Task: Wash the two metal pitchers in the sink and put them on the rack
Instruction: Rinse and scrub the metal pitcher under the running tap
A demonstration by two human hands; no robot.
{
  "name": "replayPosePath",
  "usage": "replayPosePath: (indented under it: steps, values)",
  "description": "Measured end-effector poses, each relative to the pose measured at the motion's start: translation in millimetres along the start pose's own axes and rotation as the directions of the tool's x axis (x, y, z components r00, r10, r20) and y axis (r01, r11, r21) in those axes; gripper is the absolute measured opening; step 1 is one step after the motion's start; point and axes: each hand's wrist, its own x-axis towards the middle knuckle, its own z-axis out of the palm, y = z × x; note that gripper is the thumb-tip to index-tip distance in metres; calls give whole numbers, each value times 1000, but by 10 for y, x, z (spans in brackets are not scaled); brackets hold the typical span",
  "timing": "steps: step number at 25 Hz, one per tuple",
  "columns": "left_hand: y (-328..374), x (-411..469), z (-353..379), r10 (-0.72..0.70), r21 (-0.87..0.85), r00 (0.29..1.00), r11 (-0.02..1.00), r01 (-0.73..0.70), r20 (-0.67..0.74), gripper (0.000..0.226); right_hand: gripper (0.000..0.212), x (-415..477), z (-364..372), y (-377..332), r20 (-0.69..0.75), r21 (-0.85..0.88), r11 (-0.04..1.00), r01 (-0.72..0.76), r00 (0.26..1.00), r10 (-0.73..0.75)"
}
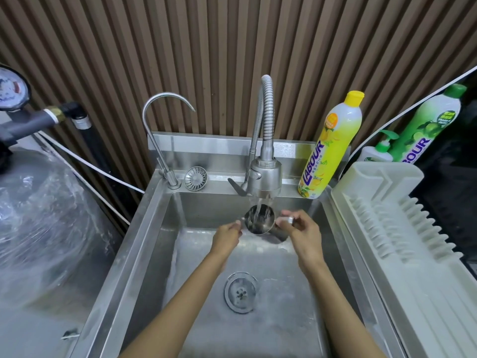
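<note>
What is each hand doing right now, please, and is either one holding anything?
Left hand: pinches the rim of the metal pitcher under the running tap.
Right hand: grips the same pitcher from its other side.

Yellow soap bottle, green bottle

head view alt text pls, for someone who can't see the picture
A left hand and a right hand hold a metal pitcher under water running from the faucet over a steel sink. A white dish rack stands to the right, and a yellow soap bottle stands on the sink's back ledge.
</note>
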Motion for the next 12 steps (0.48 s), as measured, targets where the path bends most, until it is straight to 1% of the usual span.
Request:
replayPosePath:
  steps: [1, 2, 3, 5, 8, 12]
  values:
    - [2, -58, 1, -6, -119, 999, 993, 10, 37, 42, 25, -57, -39, 37, 55, 182, 978, -102, 994, 93]
    - [36, -135, -13, -4, -208, 998, 978, 16, 56, 45, 27, -129, -62, 63, 110, 287, 945, -159, 985, 133]
    - [57, -164, -41, 24, -286, 998, 958, -8, 55, 46, 27, -194, -69, 88, 152, 337, 921, -196, 977, 152]
    - [106, -226, -118, 88, -295, 996, 953, -75, 32, 47, 27, -270, -56, 113, 174, 379, 896, -230, 969, 175]
    - [165, -316, -170, 158, -256, 987, 955, -153, -1, 47, 23, -279, -29, 83, 198, 400, 878, -263, 960, 197]
    - [196, -448, -88, 241, -266, 970, 934, -240, -29, 41, 25, -268, -18, -38, 190, 414, 880, -234, 967, 168]
